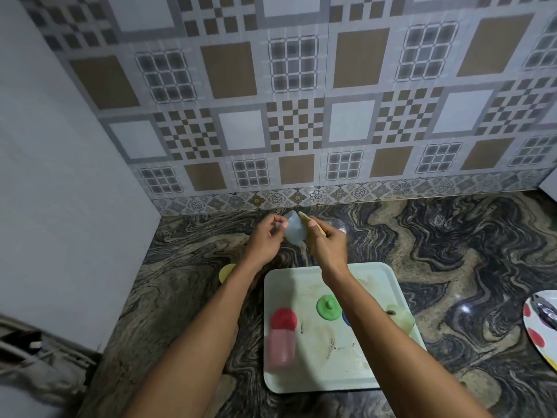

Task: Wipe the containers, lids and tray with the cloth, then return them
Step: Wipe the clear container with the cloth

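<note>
I'm looking into a home kitchen: a dark swirled stone counter [452, 251] runs up to a wall of brown-and-grey patterned tiles [301, 86], with a spotted plate [538, 333] holding a metal spoon [547, 312] at my right.

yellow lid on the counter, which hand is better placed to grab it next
Left, probably: the yellow lid lies by the left forearm. The right hand grips the cloth; the left hand need only set down its clear container.

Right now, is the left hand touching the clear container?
Touching. The head view shows the left hand pinching the clear container at its edge.
</note>
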